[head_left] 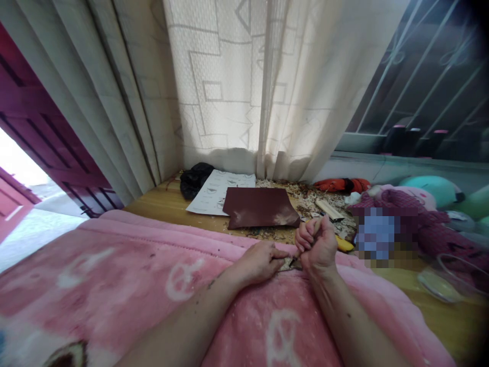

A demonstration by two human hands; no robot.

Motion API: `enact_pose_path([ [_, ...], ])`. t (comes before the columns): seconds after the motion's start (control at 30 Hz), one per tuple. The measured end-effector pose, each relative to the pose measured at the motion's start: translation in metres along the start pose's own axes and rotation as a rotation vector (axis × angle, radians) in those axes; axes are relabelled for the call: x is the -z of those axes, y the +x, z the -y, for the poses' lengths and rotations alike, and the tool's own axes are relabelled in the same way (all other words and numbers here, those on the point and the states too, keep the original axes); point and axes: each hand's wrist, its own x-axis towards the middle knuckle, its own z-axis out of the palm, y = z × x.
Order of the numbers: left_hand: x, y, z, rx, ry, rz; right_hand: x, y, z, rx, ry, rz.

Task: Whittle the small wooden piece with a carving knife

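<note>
My left hand (260, 261) is closed, its fingertips pinching and pressing a small pale flat piece (284, 264) with a dark patch, down on the pink blanket. My right hand (317, 242) is in a fist around a slim hand tool (297, 258). Most of the tool is hidden in the fist; its thin end points down and left onto the pale piece. Just beyond my right hand lies a yellow-handled object (344, 243), partly covered by the hand. A cream block or handle (328, 209) with dark parts rests among the shavings.
A brown sheet (260, 206) overlaps a white printed sheet (219, 191) on the wooden table (153, 201). Behind them is a black plastic bag (195, 179). Wood-like shavings (305, 193) are scattered about. Red cloth (344, 184), purple knitted fabric (439, 239) and a clear container (441, 285) lie rightward.
</note>
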Motion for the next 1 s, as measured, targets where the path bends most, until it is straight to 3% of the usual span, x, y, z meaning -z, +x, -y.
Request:
enact_pose_path([
  [0.37, 0.001, 0.000, -0.001, -0.010, -0.001, 0.020, -0.008, -0.007, -0.003, 0.053, -0.048, -0.019],
  [0.57, 0.005, -0.006, -0.003, -0.076, 0.010, 0.017, -0.007, -0.004, -0.003, 0.039, -0.049, -0.036],
  [1.0, 0.012, -0.006, -0.003, -0.083, 0.077, 0.022, -0.003, 0.000, -0.002, 0.039, -0.026, -0.050],
])
